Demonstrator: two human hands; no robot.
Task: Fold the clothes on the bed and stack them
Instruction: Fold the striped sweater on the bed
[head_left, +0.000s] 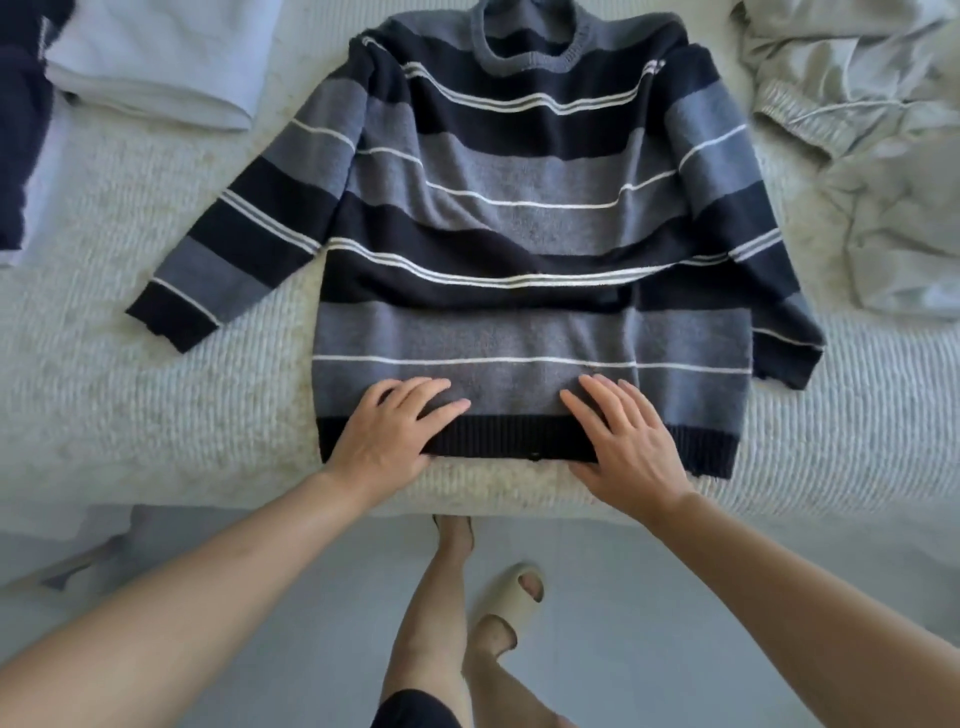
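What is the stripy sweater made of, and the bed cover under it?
The striped sweater looks like soft knitted yarn, maybe wool or acrylic: its dark hem and collar show ribbed stitches. The bed cover looks like a matte, ridged woven cotton, with fine raised lines across it.

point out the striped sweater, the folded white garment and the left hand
striped sweater (519, 218), head view, on the grey band across its chest
folded white garment (166, 62), head view, on its flat top face
left hand (395, 431), head view, on the back of the hand resting on the sweater's hem
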